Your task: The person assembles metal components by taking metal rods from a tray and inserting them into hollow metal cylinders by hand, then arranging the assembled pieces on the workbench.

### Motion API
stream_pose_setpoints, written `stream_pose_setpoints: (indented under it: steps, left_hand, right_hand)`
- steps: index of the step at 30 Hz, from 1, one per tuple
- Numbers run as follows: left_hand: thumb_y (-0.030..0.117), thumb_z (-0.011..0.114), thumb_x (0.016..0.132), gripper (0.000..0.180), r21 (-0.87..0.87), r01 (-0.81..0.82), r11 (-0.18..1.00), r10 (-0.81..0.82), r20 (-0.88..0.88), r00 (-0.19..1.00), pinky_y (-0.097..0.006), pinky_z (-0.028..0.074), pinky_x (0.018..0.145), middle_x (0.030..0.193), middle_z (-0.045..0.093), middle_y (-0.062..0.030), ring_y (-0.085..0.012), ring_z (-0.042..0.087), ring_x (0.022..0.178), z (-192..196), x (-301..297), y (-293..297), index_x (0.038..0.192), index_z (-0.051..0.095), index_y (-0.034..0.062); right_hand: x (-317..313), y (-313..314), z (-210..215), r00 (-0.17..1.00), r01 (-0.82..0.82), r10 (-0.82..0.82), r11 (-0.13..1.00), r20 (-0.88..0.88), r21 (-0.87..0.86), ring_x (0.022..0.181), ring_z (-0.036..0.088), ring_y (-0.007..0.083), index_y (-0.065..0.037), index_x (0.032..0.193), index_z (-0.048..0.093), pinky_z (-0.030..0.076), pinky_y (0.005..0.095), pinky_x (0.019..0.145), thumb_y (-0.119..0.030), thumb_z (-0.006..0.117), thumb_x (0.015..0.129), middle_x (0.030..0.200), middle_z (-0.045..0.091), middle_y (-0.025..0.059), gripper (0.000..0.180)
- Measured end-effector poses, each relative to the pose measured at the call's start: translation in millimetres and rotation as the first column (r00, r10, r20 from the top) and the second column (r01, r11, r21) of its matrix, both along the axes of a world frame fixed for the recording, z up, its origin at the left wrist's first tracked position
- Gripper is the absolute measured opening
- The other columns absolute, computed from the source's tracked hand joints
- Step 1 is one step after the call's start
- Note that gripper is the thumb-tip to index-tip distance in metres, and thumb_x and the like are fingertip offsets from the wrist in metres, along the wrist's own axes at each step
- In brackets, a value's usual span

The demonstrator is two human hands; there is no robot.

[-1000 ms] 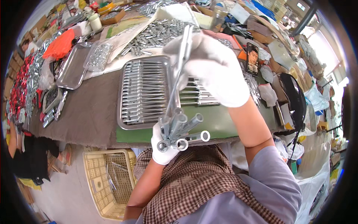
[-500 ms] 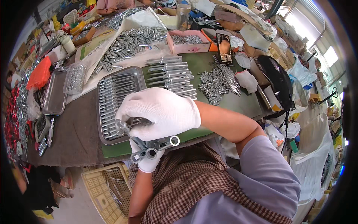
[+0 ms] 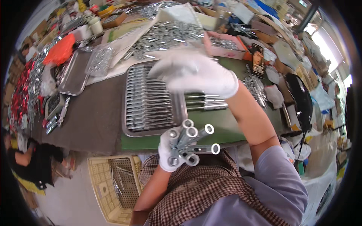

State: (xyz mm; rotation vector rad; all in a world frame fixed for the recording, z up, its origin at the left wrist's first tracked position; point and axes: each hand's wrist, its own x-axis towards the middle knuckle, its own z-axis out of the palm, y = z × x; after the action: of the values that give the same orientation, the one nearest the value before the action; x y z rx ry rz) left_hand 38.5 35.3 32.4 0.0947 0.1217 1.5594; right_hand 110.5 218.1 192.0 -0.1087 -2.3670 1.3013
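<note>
your left hand [image 3: 165, 150], white-gloved, sits low and close to your body, just beyond the checked apron [image 3: 192, 188] and by the near edge of the table. forearm rises from the lower edge, leaning slightly right. fingers are wrapped round a bunch of grey metal tubes [image 3: 191, 132]; the tubes fan out, round open ends pointing up and to the right. your right arm is bent at the elbow, bluish-grey sleeve [image 3: 279, 179] at lower right, bare forearm running up and leftward. your right hand [image 3: 200, 73], also gloved, hangs above the upper right part of the metal tray [image 3: 151, 133], back of the hand up, fingers directed left. glove is motion-blurred: cannot tell whether the fingers are spread or pinching anything. below it the tray carries slim metal rods [image 3: 145, 101] in close rows, lying crosswise. more metal rods [image 3: 215, 102] lie right of the tray on the green mat [image 3: 205, 122], partly hidden under your right hand. heap of small metal pieces [image 3: 166, 37] beyond the tray; pink box [image 3: 228, 52] past your right wrist, to the right of the heap.
</note>
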Motion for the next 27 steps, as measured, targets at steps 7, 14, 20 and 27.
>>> stream_pose_setpoints:
  steps: [7, 14, 20, 27]
  left_hand:
    - [0.032, 0.042, 0.094, 0.043, -0.072, -0.055, 0.996, 0.037, -0.223, 0.974, -0.035, 0.051, 0.079, 0.1, 0.062, -0.0126, -0.0221, 0.062, 0.088, -5, -3, -6, 0.114, 0.053, -0.004]
    - [0.041, 0.044, 0.094, 0.042, -0.139, -0.143, 0.98, 0.095, -0.304, 0.948, -0.039, 0.053, 0.078, 0.099, 0.059, -0.0085, -0.022, 0.061, 0.087, 3, 2, -10, 0.111, 0.052, 0.0034]
    - [0.02, 0.045, 0.096, 0.034, 0.032, -0.043, 0.999, 0.042, 0.012, 0.999, -0.041, 0.053, 0.086, 0.109, 0.06, -0.015, -0.0259, 0.062, 0.1, -3, -3, -6, 0.12, 0.049, -0.0025]
    - [0.037, 0.037, 0.096, 0.04, 0.228, -0.33, 0.916, 0.386, -0.729, 0.565, -0.044, 0.054, 0.081, 0.113, 0.061, -0.014, -0.0298, 0.063, 0.096, -14, 5, -7, 0.117, 0.051, 0.0066]
  right_hand:
    - [-93, 53, -76, 0.87, 0.336, -0.493, 0.625, 0.023, 0.705, 0.096, 0.062, 0.0288, -0.006, 0.116, 0.057, 0.047, 0.0394, 0.088, -0.022, 0.054, 0.084, 0.1, 0.067, 0.0139, 0.036]
    - [-139, 55, -98, 0.78, 0.215, -0.592, 0.558, 0.202, 0.801, 0.103, 0.057, 0.0307, -0.01, 0.123, 0.053, 0.044, 0.0396, 0.088, -0.022, 0.055, 0.084, 0.105, 0.064, 0.0156, 0.041]
    - [-145, 74, -98, 0.803, 0.306, -0.558, 0.687, 0.21, 0.659, 0.1, 0.06, 0.0307, -0.008, 0.112, 0.059, 0.046, 0.0397, 0.088, -0.027, 0.065, 0.078, 0.102, 0.066, 0.0123, 0.039]
    - [-122, 81, -83, 0.879, 0.324, -0.425, 0.866, 0.217, 0.381, 0.103, 0.061, 0.0299, -0.009, 0.111, 0.064, 0.047, 0.0377, 0.09, -0.031, 0.064, 0.077, 0.108, 0.065, 0.0142, 0.041]
